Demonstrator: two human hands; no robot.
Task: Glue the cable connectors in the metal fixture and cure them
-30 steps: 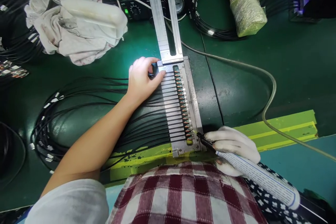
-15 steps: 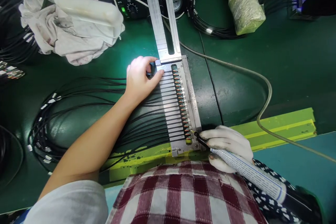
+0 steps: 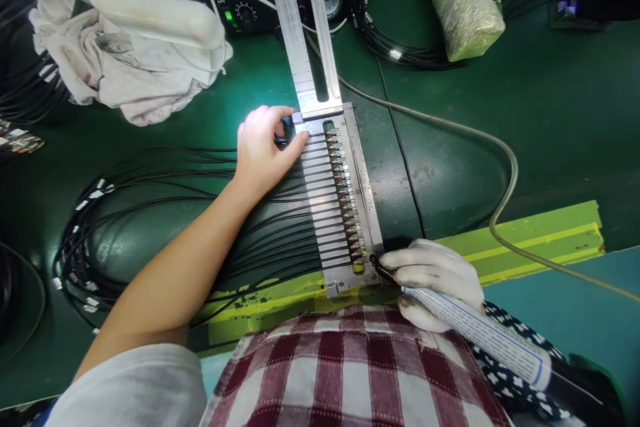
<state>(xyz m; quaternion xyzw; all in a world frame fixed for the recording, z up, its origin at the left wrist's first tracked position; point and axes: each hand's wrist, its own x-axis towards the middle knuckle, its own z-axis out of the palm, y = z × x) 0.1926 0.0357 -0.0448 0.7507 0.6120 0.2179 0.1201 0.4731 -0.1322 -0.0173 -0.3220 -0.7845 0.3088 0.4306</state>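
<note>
A slotted metal fixture (image 3: 321,213) lies on the bench with a row of thin black cables (image 3: 287,250) laid across it. Their stripped ends and small connectors (image 3: 345,197) line up along its right side. My bare left hand (image 3: 267,147) grips the fixture's upper left edge, thumb on the plate and index finger at the corner block. In my white-gloved right hand (image 3: 433,280) is a thick marker pen (image 3: 480,330) with a white printed label and black ends. Its tip is at the connectors near the fixture's lower end; whether it touches them I cannot tell.
A ruler-like metal bar (image 3: 290,27) rises from the fixture's top toward a black control box (image 3: 245,3). Crumpled white cloth (image 3: 125,87) lies at left, coiled cables (image 3: 83,260) below it. A grey hose (image 3: 513,173) curves along the right; a wrapped block (image 3: 467,13) stands behind.
The view has shifted slightly, so the fixture and bench items appear a little to the left. Both hands keep their holds, and the pen tip stays at the lower connectors.
</note>
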